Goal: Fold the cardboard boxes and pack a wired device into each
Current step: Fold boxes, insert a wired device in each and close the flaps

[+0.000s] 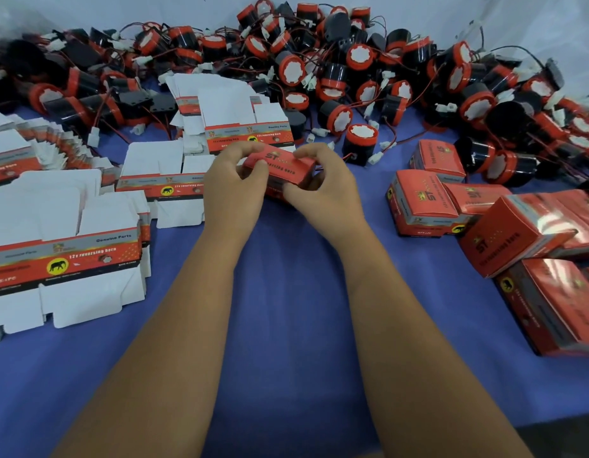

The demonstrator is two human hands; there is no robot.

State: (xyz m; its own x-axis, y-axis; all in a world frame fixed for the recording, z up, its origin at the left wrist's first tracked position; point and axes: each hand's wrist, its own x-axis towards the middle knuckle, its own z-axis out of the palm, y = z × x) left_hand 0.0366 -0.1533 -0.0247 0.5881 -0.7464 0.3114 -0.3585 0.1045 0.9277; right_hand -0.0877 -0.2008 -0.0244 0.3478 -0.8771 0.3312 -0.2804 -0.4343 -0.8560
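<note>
A red cardboard box point(283, 168) with printed lettering is held above the blue cloth at the centre. My left hand point(235, 186) grips its left end with curled fingers and thumb. My right hand point(319, 190) grips its right end, thumb underneath and fingers over the top edge. A large heap of black and red wired devices point(336, 71) lies behind the box, across the back of the table. One device point(359, 143) stands just right of my right hand. Whether the held box contains a device is hidden.
Stacks of flat unfolded boxes point(65, 256) lie at the left, with more flat boxes point(246, 127) behind my hands. Several folded red boxes point(530, 246) are piled at the right. A blue cloth point(286, 309) covers the table.
</note>
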